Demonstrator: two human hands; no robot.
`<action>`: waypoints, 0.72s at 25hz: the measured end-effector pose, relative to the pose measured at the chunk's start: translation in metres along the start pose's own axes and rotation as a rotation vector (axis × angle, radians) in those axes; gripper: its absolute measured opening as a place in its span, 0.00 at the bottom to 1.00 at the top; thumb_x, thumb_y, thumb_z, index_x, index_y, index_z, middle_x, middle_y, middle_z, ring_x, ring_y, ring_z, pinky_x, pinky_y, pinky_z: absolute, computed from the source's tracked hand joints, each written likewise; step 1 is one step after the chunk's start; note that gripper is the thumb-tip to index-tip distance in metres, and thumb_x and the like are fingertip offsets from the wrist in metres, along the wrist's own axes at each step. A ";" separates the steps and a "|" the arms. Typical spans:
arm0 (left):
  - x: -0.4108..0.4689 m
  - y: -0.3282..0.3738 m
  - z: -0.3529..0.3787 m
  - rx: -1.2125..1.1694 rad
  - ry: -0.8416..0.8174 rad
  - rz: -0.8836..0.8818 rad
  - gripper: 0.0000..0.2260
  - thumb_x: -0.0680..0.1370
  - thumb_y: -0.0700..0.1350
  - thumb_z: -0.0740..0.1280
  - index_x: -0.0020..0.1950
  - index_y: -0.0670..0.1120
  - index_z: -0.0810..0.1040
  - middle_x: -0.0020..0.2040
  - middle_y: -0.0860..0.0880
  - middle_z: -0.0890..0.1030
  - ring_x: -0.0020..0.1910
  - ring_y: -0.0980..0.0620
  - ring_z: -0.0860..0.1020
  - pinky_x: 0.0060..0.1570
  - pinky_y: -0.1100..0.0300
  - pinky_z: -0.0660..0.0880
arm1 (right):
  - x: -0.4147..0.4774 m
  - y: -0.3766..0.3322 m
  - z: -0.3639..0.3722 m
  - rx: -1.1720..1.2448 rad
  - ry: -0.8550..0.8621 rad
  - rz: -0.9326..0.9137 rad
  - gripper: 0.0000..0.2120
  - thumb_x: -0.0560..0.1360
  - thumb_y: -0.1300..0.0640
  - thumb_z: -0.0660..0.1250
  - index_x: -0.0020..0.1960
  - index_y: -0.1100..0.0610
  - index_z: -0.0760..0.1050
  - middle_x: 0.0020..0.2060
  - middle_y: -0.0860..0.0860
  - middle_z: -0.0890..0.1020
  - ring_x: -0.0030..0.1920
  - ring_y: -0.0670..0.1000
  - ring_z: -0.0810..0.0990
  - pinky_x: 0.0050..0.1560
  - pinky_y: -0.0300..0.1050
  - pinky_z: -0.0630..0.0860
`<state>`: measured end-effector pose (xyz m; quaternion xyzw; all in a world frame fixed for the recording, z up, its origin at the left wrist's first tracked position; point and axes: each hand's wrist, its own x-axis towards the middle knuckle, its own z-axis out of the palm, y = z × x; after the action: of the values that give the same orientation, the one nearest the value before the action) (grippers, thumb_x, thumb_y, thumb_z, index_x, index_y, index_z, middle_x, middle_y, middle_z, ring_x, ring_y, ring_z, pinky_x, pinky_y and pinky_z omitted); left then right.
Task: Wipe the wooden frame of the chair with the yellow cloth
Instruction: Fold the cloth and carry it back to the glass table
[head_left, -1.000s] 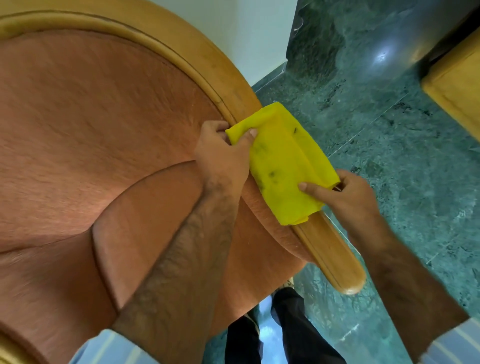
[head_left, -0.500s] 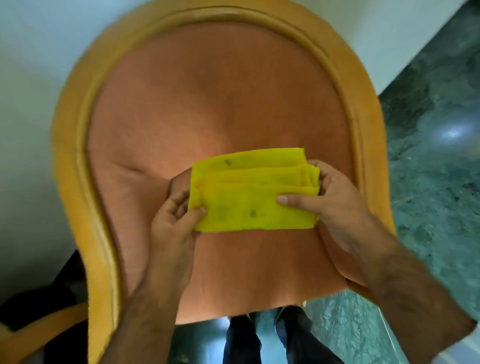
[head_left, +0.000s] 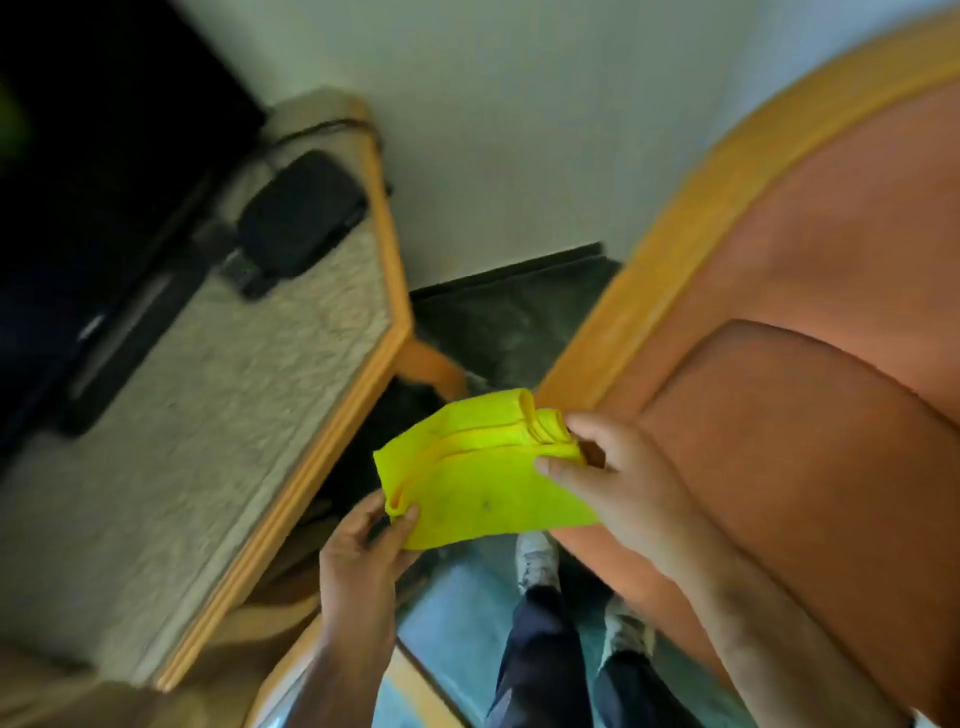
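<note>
Both hands grip the folded yellow cloth (head_left: 483, 467) in the air: the left hand (head_left: 358, 545) pinches its lower left corner between thumb and fingers, and the right hand (head_left: 618, 478) is closed on its right edge, thumb on top, where the folded layers bunch up. The cloth hangs clear of the chair, just beside the lower end of the wooden frame (head_left: 670, 270), whose orange-yellow rail curves up and to the right around the rust-orange upholstery (head_left: 810, 332) of back and seat cushion. Below the hands, dark trouser legs (head_left: 545, 660) and pale shoes stand on a glossy green marble floor (head_left: 498, 312) that reflects light. To the left stands a table (head_left: 363, 374) with a wooden edge and a speckled beige stone top, carrying a small black box (head_left: 298, 213) with a cable and a dark television (head_left: 93, 182) on a black base. A plain off-white wall (head_left: 519, 114) closes the corner behind table and chair. The whole view is motion-blurred.
</note>
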<state>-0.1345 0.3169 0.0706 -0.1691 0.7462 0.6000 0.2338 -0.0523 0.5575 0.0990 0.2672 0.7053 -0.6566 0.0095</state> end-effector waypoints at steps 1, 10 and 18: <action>-0.001 -0.014 -0.034 -0.027 0.086 -0.019 0.13 0.78 0.35 0.71 0.61 0.44 0.85 0.49 0.47 0.90 0.46 0.50 0.89 0.38 0.58 0.85 | 0.006 -0.002 0.034 -0.051 -0.084 -0.021 0.12 0.74 0.63 0.76 0.51 0.46 0.85 0.46 0.41 0.88 0.49 0.38 0.84 0.50 0.37 0.80; -0.043 -0.176 -0.222 -0.155 0.587 -0.271 0.12 0.76 0.31 0.71 0.48 0.48 0.87 0.43 0.46 0.88 0.49 0.44 0.82 0.57 0.47 0.77 | -0.016 0.078 0.286 -0.752 -0.504 -0.149 0.16 0.75 0.50 0.75 0.62 0.52 0.82 0.56 0.52 0.87 0.57 0.56 0.84 0.54 0.48 0.78; -0.009 -0.292 -0.270 0.147 0.880 -0.547 0.13 0.74 0.43 0.77 0.58 0.47 0.87 0.50 0.39 0.89 0.53 0.39 0.86 0.56 0.45 0.79 | -0.004 0.196 0.404 -0.873 -0.674 0.019 0.17 0.78 0.53 0.72 0.66 0.53 0.80 0.61 0.56 0.86 0.62 0.59 0.83 0.60 0.50 0.79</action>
<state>-0.0110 -0.0117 -0.1172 -0.5770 0.7425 0.3352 0.0574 -0.1093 0.1790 -0.1355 0.0197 0.8676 -0.3522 0.3505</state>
